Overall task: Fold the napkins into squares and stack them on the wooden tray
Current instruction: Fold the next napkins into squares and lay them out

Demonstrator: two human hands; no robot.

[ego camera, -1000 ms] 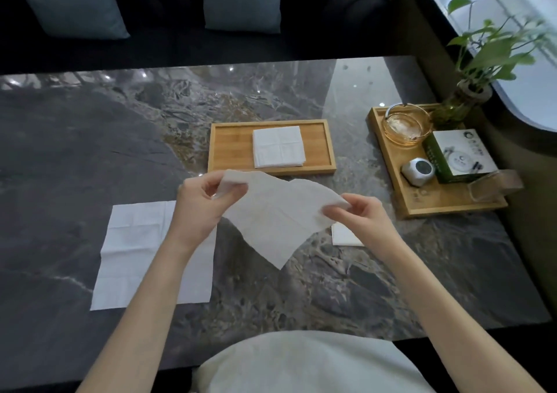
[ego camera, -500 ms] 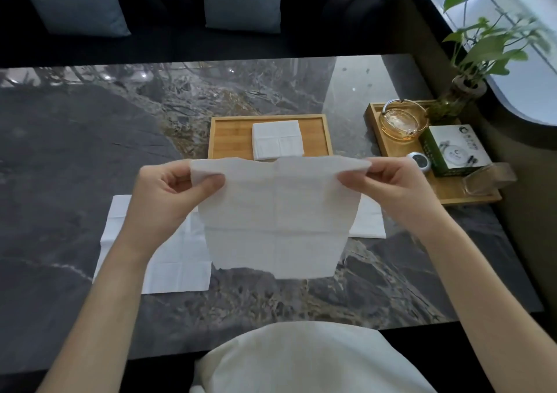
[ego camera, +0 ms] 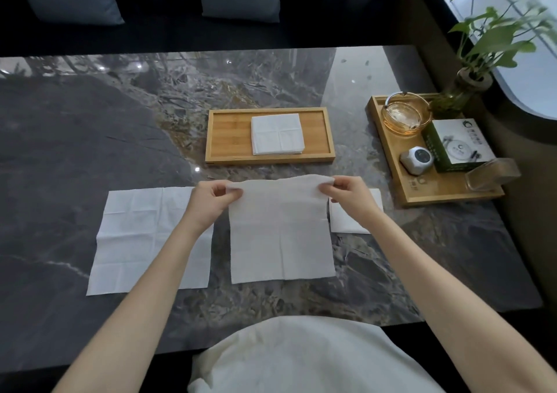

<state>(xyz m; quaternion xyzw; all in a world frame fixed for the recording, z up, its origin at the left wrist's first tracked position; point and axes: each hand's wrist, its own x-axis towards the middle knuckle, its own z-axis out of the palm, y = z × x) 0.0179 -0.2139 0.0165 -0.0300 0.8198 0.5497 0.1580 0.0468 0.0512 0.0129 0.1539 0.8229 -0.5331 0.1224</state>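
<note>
Both hands pinch the far corners of an open napkin [ego camera: 281, 232], the left hand [ego camera: 211, 202] at ten o'clock and the right hand [ego camera: 346, 195] at two, its near half flat on the table [ego camera: 90, 139] so it lies square for folding. The wooden tray [ego camera: 229, 133] at twelve holds a folded stack [ego camera: 277, 133]. Another open napkin [ego camera: 132, 235] waits at nine.
</note>
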